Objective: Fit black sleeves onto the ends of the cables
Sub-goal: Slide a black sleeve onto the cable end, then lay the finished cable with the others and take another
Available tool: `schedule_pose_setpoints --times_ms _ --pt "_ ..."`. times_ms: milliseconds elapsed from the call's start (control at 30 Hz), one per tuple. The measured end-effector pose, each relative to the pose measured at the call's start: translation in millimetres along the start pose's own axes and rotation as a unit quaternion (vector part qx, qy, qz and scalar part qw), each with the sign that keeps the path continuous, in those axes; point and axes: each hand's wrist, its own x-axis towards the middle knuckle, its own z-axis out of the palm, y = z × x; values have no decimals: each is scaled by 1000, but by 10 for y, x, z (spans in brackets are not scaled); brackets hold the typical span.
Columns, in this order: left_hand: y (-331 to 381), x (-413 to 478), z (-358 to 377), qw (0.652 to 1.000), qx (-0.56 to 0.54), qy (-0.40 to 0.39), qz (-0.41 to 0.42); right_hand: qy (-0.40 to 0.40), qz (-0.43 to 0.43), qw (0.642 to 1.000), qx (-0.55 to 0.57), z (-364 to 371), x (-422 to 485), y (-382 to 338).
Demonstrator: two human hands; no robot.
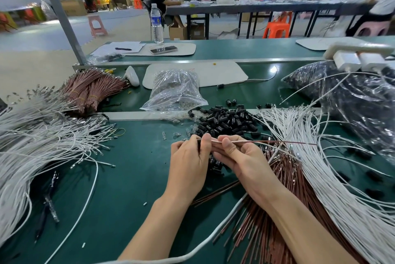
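Water bottle (157, 24), phone (163, 49) on mat (188, 46), orange stool (276, 28)

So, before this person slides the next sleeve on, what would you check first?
1. Is the thin brown cable pinched by the right hand: ok.
2. Is the small black plastic sleeve gripped by the left hand: ok.
3. Cable tip lined up with the sleeve opening: cannot tell, fingers hide it.
4. More stock, the pile of loose black sleeves, just beyond the hands: ok.
5. Next loose brown cables beside the right forearm: ok.
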Motion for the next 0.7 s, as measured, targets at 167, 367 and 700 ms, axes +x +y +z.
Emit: schedule_pose_setpoints --times_ms 167,367,700 --pt "25 14 -71 989 -126 76 -24 47 -31 998 7 -8 -25 -89" --pt "-67 97 -287 941 -270 179 -98 143 -91 986 7 -113 -25 -307" --pt "433 931 -590 953 -290 67 -58 76 -135 982 -106 -168 542 -1630"
